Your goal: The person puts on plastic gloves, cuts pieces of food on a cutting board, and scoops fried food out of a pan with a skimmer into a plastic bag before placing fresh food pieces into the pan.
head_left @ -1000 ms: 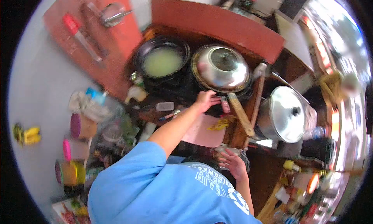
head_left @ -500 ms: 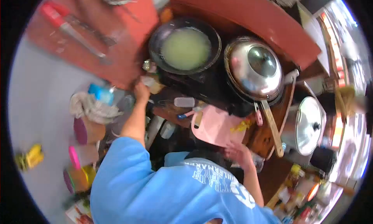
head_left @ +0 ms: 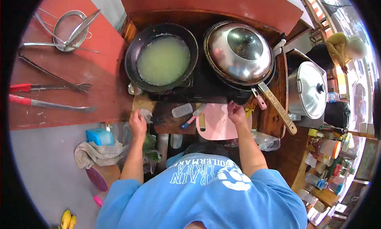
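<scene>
My left hand (head_left: 138, 123) is closed round a crumpled whitish plastic piece (head_left: 146, 115), beside a tan item on the counter edge. My right hand (head_left: 237, 113) has its fingers drawn together over the pink cutting board (head_left: 216, 124), near the lidded pan; what it holds, if anything, is too small to name. Pale green liquid fills part of the black wok (head_left: 164, 58) on the left of the stove. A domed metal lid (head_left: 238, 54) covers the right pan, whose wooden handle (head_left: 277, 107) points toward the front right. Yellow scraps (head_left: 249, 110) lie on the board's right end.
Tongs (head_left: 51, 104) and a strainer (head_left: 70, 30) lie on the red surface at left. A small grater-like tray (head_left: 182, 110) and a blue-handled tool (head_left: 188, 122) sit before the stove. A large lidded pot (head_left: 307, 90) stands at right, with a person (head_left: 341, 50) beyond.
The view has shifted. My left hand moved from near the lidded pan to the left of the counter and closed on the plastic. My right hand moved up over the board, its fingers drawing together.
</scene>
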Tool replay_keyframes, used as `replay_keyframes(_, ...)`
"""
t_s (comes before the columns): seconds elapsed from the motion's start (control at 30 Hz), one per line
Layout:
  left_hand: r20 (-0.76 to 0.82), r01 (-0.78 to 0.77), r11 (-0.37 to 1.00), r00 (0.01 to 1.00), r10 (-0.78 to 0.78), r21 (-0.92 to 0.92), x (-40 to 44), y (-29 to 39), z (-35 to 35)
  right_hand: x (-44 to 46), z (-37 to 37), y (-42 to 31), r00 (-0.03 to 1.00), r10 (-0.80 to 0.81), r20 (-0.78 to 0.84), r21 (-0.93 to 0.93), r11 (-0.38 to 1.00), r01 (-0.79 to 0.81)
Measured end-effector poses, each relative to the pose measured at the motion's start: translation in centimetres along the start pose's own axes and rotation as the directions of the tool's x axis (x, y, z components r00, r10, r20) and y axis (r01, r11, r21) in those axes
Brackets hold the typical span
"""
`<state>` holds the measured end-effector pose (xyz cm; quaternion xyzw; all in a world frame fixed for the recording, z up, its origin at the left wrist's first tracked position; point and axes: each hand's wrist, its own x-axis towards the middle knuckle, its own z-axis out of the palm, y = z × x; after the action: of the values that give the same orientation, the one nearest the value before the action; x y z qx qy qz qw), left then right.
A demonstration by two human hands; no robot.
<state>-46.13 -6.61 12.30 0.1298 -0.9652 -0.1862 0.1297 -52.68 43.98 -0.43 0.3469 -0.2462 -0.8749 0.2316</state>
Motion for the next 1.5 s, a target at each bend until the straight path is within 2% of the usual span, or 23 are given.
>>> replay_keyframes(0.03,0.028,-0.002,0.997,1.0,0.004,-0.08,-1.2,0.2,0.0,1.1,-0.4,-1.0,1.0,-0.001,0.01,-0.003,1.0,0.001)
replay_keyframes(0.1,0.058,-0.056,0.997,0.997,0.059,-0.052,-3.3,0.1,0.8,2.9,-0.6,-2.0,0.929,-0.301,-0.215,-0.178,0.947,0.266)
replay_keyframes(0.13,0.071,-0.12,0.979,0.989,0.133,-0.163,-3.6,1.3,0.0,3.1,-0.5,-1.5,0.93,-0.301,-0.209,-0.176,0.947,0.267)
replay_keyframes(0.17,0.086,-0.147,0.97,0.982,0.166,-0.191,-4.1,2.3,-0.5,3.3,-0.3,-0.3,0.883,-0.421,-0.209,-0.31,0.884,0.349)
replay_keyframes(0.23,0.136,-0.179,0.954,0.967,0.216,-0.24,-4.8,3.7,-0.5,3.7,0.1,2.6,0.753,-0.639,-0.158,-0.558,0.686,0.466)
replay_keyframes(0.3,0.195,-0.187,0.937,0.948,0.251,-0.296,-5.2,4.0,0.4,4.0,0.4,4.4,0.591,-0.806,-0.042,-0.756,0.413,0.509)
replay_keyframes(0.43,0.214,-0.188,0.919,0.938,0.273,-0.347,-4.1,6.6,0.0,4.3,0.8,5.4,0.598,-0.801,-0.034,-0.783,0.394,0.482)
replay_keyframes(0.5,0.198,-0.184,0.913,0.943,0.269,-0.363,-3.6,6.9,0.5,3.6,2.0,7.5,0.501,-0.865,0.034,-0.885,0.207,0.418)
replay_keyframes(0.73,0.235,-0.103,0.89,0.945,0.227,-0.444,-3.2,8.9,0.4,4.1,-0.9,4.6,0.536,-0.844,0.023,-0.925,0.185,0.332)
replay_keyframes(0.8,0.243,-0.082,0.886,0.946,0.212,-0.456,-3.8,9.1,0.9,3.6,-1.6,3.8,0.597,-0.795,0.105,-0.941,0.116,0.319)
replay_keyframes(0.9,0.197,-0.068,0.86,0.961,0.191,-0.505,-4.9,10.5,0.7,1.8,-0.3,5.3,0.644,-0.763,0.055,-0.943,0.172,0.285)
replay_keyframes(0.97,0.312,0.069,0.88,0.946,0.093,-0.47,-5.7,11.9,0.2,0.5,-0.4,5.2,0.685,-0.727,0.039,-0.961,0.161,0.225)
replay_keyframes(1.03,0.343,0.115,0.857,0.936,0.075,-0.502,-6.8,12.9,1.2,-1.2,-0.2,6.3,0.724,-0.69,0.022,-0.974,0.149,0.171)
replay_keyframes(1.1,0.352,0.142,0.813,0.932,0.082,-0.565,-7.6,15.1,1.8,-4.2,2.3,11.5,0.897,-0.434,0.081,-0.964,-0.263,-0.04)
replay_keyframes(1.17,0.36,0.103,0.816,0.923,0.134,-0.568,-8.1,19.3,0.6,-7.5,3.1,16.2,0.966,-0.046,0.255,-0.73,-0.665,0.161)
replay_keyframes(1.2,0.372,0.071,0.817,0.91,0.183,-0.573,-8.4,21.1,0.2,-9.5,4.1,18.2,0.93,0.065,0.362,-0.396,-0.892,0.217)
replay_keyframes(1.3,0.375,-0.069,0.833,0.87,0.319,-0.548,-9.7,24.7,1.7,-12.9,3.1,16.2,0.897,0.05,0.438,-0.407,-0.879,0.248)
replay_keyframes(1.33,0.393,-0.116,0.848,0.848,0.356,-0.517,-10.2,26.1,2.0,-14.1,2.5,14.9,0.923,-0.084,0.375,-0.665,-0.718,0.204)
replay_keyframes(1.37,0.497,-0.023,0.829,0.791,0.357,-0.559,-10.6,27.8,1.1,-15.4,2.0,14.0,0.942,-0.19,0.278,-0.861,-0.483,0.157)
replay_keyframes(1.4,0.507,-0.045,0.831,0.773,0.381,-0.555,-11.5,28.9,1.6,-16.9,1.4,13.0,0.933,-0.208,0.294,-0.869,-0.464,0.171)
replay_keyframes(1.43,0.616,0.278,0.646,0.69,0.381,-0.711,-12.6,29.8,2.4,-18.4,0.8,12.1,0.941,-0.163,0.298,-0.932,-0.263,0.25)
replay_keyframes(1.47,0.705,0.588,0.39,0.575,0.414,-0.709,-13.7,30.7,2.9,-20.0,0.2,11.4,0.941,-0.118,0.318,-0.948,-0.044,0.315)
replay_keyframes(1.5,0.748,0.736,0.257,0.476,0.463,-0.627,-14.9,31.5,3.3,-21.5,-0.6,10.8,0.942,-0.145,0.302,-0.953,-0.055,0.297)
